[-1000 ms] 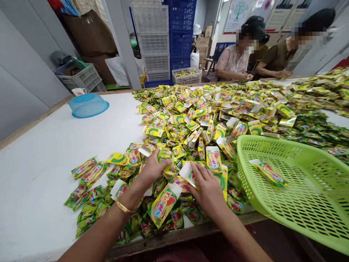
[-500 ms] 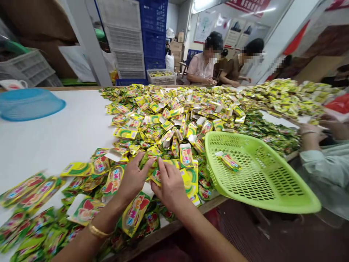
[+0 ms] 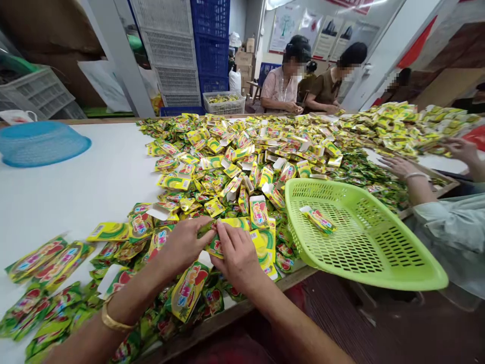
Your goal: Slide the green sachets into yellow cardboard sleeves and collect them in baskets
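Note:
My right hand is closed around a small yellow-green printed box, its fingers along the box's right side. Thumb and fingers of my left hand pinch together at the far end of that box, on a small green packet that is mostly hidden. Just below the hands lies another small box with its white flap open. Flattened boxes rest beside my right hand. Loose green packets spread under and left of my forearms.
A lime-green basket, with one printed box inside, juts over the table's front edge. A large heap of boxes covers the middle. An upturned blue basket sits at left. A co-worker's hands are at right; other people sit across the table.
My left hand has turned and its fingers have closed in at the end of the box; less of the green packet shows. The co-worker's hands at right have moved apart over the pile.

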Available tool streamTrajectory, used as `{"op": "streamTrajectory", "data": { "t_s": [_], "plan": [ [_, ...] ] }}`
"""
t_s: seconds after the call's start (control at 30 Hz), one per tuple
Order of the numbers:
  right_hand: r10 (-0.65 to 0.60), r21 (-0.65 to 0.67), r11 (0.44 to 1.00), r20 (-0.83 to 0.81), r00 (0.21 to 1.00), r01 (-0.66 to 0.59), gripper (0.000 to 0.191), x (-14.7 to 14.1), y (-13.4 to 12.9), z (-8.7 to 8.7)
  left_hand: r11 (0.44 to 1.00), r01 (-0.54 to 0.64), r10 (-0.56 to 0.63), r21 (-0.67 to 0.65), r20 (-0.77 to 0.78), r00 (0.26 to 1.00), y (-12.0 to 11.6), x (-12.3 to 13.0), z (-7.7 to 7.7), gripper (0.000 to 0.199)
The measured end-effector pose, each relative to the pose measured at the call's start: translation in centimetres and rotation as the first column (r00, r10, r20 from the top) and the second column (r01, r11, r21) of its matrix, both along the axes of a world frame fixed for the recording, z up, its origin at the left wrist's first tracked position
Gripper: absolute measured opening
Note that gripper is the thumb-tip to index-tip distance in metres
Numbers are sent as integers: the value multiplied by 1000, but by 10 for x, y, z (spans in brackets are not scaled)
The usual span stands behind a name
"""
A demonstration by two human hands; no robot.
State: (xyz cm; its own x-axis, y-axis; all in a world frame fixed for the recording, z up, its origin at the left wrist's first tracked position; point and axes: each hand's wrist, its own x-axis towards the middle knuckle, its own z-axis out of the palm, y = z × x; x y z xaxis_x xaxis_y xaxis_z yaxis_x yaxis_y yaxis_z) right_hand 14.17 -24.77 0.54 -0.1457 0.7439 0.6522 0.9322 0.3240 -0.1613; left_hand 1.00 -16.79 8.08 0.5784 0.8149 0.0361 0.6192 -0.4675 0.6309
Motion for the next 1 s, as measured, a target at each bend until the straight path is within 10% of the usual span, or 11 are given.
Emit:
{"op": "streamTrajectory", "data": {
  "t_s": [0.4, 0.7, 1.0],
  "plan": [
    [-17, 77, 997, -53, 998, 21, 68, 4, 4, -4, 996, -73, 84, -56, 245, 966, -6, 3, -7, 22],
    [-162, -61, 984, 62, 985, 166, 66, 12, -5, -1, 908, 91, 143, -410, 505, 851, 8, 4, -18, 13],
    [-147, -97, 985, -74, 986, 140, 72, 16, -10, -6, 985, 9, 51, -171, 344, 937, -3, 11, -10, 21]
  ]
}}
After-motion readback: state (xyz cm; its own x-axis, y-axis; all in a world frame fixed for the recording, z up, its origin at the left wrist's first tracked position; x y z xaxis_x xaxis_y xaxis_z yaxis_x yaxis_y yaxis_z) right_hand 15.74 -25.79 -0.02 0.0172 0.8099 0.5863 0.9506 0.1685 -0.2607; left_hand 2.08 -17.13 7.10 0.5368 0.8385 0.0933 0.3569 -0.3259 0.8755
